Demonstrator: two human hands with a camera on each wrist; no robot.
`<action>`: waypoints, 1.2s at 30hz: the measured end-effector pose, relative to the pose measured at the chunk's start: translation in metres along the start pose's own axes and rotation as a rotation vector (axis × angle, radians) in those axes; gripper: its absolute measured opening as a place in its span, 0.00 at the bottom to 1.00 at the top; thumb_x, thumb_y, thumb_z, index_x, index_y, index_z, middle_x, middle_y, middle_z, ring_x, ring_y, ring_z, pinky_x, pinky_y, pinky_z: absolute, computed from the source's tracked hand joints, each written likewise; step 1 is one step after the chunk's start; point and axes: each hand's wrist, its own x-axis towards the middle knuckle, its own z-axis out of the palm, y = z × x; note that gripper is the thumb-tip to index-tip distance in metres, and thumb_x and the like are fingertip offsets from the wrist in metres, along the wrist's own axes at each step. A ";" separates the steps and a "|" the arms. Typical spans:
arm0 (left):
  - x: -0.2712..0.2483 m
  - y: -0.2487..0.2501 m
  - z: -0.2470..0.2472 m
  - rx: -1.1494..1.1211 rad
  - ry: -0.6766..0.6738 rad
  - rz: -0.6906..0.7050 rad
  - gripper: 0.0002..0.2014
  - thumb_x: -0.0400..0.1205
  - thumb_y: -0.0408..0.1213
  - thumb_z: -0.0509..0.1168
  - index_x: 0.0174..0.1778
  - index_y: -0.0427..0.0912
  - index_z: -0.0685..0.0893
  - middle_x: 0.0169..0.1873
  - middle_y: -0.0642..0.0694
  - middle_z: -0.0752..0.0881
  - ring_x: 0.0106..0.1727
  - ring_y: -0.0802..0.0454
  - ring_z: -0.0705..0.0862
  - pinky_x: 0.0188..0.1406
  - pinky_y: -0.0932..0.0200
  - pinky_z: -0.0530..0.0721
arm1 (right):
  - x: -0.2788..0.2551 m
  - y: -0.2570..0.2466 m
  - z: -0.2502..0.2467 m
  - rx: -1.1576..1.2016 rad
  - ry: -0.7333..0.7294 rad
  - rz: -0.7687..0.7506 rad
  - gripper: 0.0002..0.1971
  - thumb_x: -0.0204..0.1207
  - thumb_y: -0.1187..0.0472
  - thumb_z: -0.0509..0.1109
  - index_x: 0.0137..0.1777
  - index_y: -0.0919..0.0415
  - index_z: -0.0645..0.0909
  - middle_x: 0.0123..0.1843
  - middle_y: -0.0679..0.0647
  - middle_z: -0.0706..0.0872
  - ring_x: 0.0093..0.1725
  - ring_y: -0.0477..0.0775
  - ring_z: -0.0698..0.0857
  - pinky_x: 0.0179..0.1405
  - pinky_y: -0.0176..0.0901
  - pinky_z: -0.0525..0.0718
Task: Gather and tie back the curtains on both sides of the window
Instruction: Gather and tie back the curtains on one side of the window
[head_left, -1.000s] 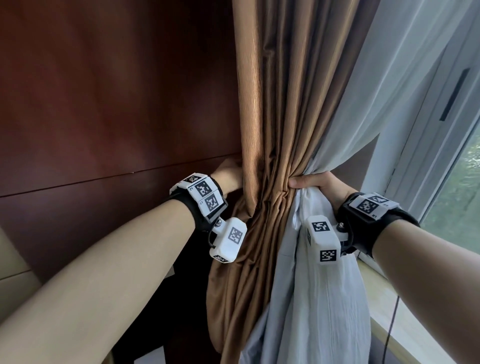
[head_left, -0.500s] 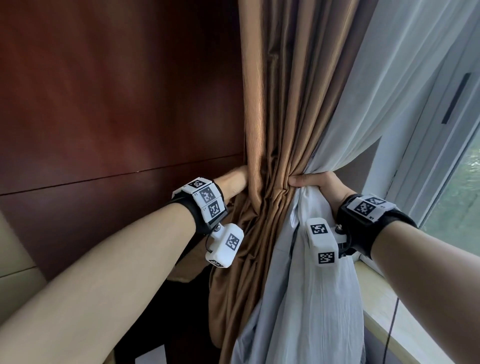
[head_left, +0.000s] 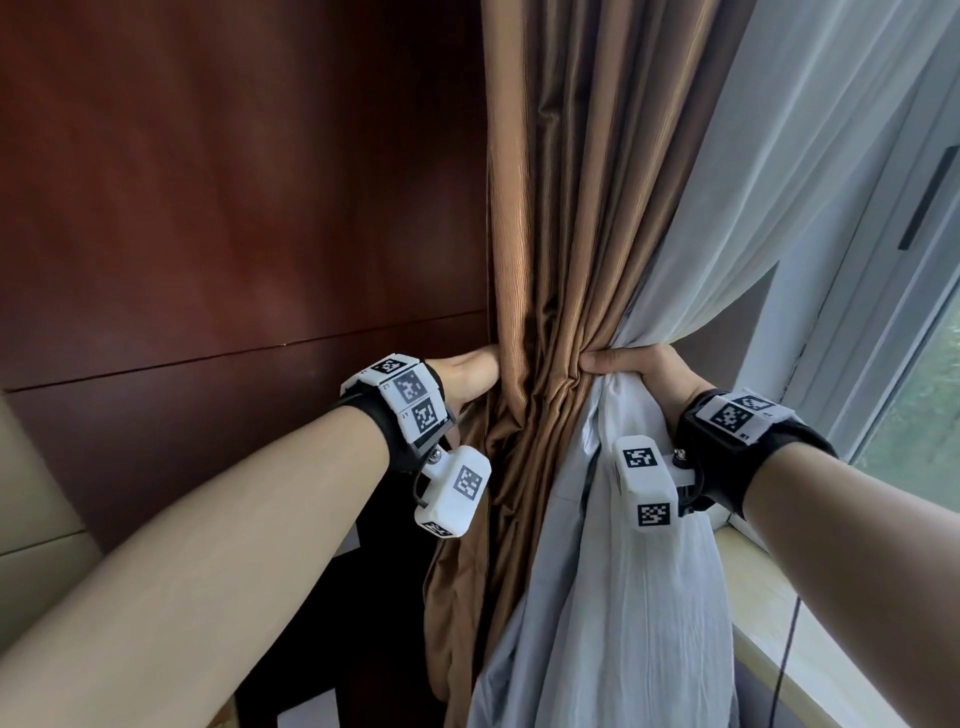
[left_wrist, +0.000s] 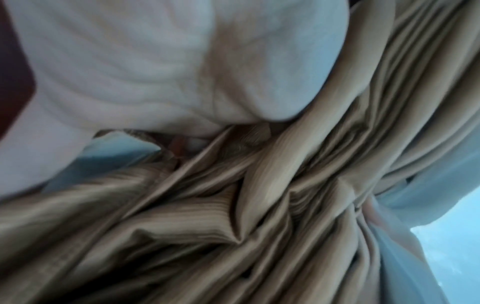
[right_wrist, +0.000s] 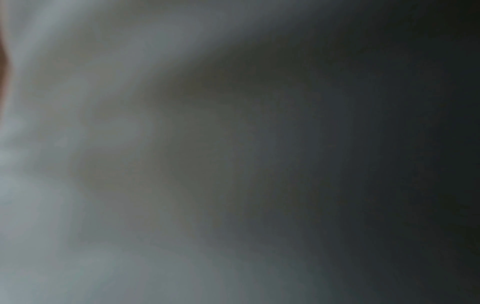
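At far left a beige padded edge (head_left: 31, 499) shows low down, and beside it a dark red-brown wood wall (head_left: 234, 182) fills most of the left half, crossed by one thin slanting seam. The left hand (head_left: 470, 376) reaches from in front of this wall to the left edge of the brown curtain (head_left: 561, 208); its fingers go behind the fabric, so the head view cannot tell how far they curl. The left wrist view, blurred, shows the palm pressed against bunched brown folds, fingers hidden.

The brown curtain hangs in long vertical pleats, pinched into a narrow waist between the two hands and spreading loose below. Just to its right, touching it, hangs the white sheer (head_left: 779, 182), drawn to the same waist. The right hand (head_left: 639, 371) grips the bundle there, fingers curled tight over the sheer and the brown folds. The right wrist view is only grey blur.

Further right stand the white window frame (head_left: 857, 312) and glass with green outside; a pale sill (head_left: 779, 623) runs below, with a thin dark cord (head_left: 784, 670) hanging over it.
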 end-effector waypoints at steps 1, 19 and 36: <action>0.003 -0.003 -0.002 -0.026 -0.010 -0.038 0.20 0.94 0.53 0.54 0.63 0.43 0.85 0.45 0.43 0.88 0.32 0.54 0.90 0.12 0.67 0.79 | 0.000 0.000 0.000 -0.003 0.003 0.002 0.44 0.45 0.60 0.89 0.67 0.68 0.88 0.60 0.66 0.94 0.61 0.70 0.93 0.69 0.66 0.87; 0.010 -0.049 -0.009 0.118 0.208 -0.031 0.20 0.68 0.30 0.80 0.57 0.34 0.90 0.51 0.36 0.93 0.52 0.42 0.92 0.63 0.41 0.90 | 0.009 0.006 0.002 0.035 0.021 0.006 0.57 0.33 0.52 0.96 0.69 0.69 0.86 0.61 0.66 0.93 0.62 0.71 0.92 0.72 0.67 0.85; -0.006 -0.025 -0.011 0.292 0.226 0.164 0.21 0.65 0.11 0.68 0.54 0.23 0.85 0.45 0.29 0.89 0.46 0.37 0.86 0.43 0.46 0.86 | 0.008 0.007 0.005 0.029 0.007 0.009 0.55 0.31 0.52 0.96 0.65 0.70 0.89 0.60 0.68 0.93 0.61 0.73 0.92 0.71 0.69 0.86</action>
